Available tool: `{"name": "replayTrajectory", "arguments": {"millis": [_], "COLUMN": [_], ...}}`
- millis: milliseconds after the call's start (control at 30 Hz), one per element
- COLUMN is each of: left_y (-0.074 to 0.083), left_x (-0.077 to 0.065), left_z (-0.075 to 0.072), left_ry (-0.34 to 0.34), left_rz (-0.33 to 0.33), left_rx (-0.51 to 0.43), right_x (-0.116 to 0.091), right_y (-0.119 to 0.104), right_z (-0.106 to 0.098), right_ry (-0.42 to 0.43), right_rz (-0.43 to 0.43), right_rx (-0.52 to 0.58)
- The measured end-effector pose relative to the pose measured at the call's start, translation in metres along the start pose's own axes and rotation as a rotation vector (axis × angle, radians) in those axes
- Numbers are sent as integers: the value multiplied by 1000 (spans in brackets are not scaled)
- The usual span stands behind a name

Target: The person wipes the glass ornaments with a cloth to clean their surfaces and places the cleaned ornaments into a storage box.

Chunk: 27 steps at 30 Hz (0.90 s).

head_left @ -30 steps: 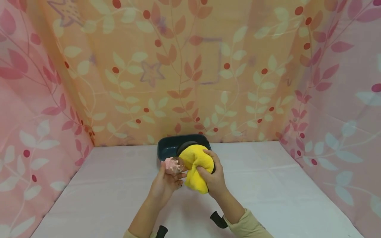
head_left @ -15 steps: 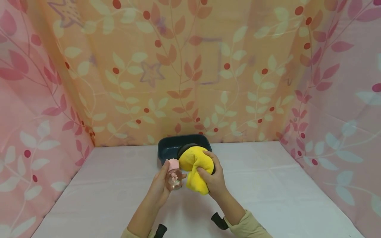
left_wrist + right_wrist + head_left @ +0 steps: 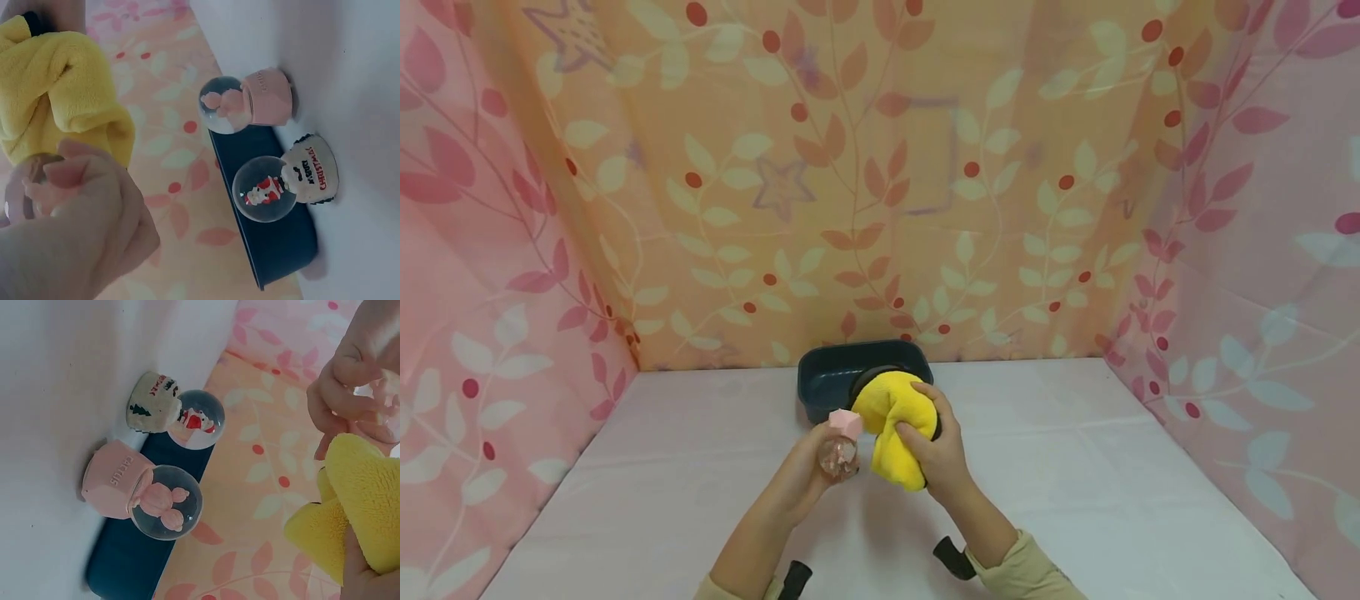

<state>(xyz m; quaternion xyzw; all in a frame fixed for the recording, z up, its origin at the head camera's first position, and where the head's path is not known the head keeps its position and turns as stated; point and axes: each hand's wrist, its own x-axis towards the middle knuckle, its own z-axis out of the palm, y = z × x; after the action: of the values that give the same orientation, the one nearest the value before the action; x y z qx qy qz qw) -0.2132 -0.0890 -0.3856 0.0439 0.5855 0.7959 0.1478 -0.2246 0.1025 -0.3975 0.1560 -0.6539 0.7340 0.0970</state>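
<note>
My left hand [image 3: 803, 477] grips a small snow globe [image 3: 839, 455] with a clear ball and a pink base. It is tipped so the base points up and the ball hangs low. Beside it, my right hand [image 3: 947, 450] holds a bunched yellow cloth [image 3: 895, 417] with dark edging, thumb pressing into a fold. In the head view a narrow gap separates cloth and globe. The left wrist view has the cloth [image 3: 69, 94] just behind the left hand [image 3: 94, 219], whose fingers cover part of the ball.
A dark blue tray [image 3: 823, 377] stands at the table's back, against the floral curtain [image 3: 850, 208]. Before it, both wrist views reveal a pink cactus snow globe [image 3: 119, 478] and a white-based Santa snow globe [image 3: 312, 169] on the white table [image 3: 1075, 483].
The held snow globe has turned from lying sideways to base-up, as my left hand rotated and dropped slightly. My right hand and the cloth have barely moved.
</note>
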Motion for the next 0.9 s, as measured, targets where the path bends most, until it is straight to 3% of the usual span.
{"name": "replayTrajectory", "arguments": {"millis": [67, 167, 500, 667, 900], "left_y": [1, 3, 4, 3, 5], "left_x": [0, -1, 0, -2, -5], "left_z": [-2, -4, -3, 2, 10], "left_ry": [-49, -68, 14, 60, 11], "left_rz": [-4, 10, 91, 97, 67], "left_rx": [29, 74, 174, 196, 179], "right_x": [0, 1, 1, 0, 0], "right_y": [-1, -2, -8, -10, -6], "right_z": [0, -1, 2, 11, 20], "right_ry": [8, 16, 20, -53, -175], "right_rz": [-12, -31, -143, -220, -274], "right_rx": [-17, -50, -192, -285, -336]}}
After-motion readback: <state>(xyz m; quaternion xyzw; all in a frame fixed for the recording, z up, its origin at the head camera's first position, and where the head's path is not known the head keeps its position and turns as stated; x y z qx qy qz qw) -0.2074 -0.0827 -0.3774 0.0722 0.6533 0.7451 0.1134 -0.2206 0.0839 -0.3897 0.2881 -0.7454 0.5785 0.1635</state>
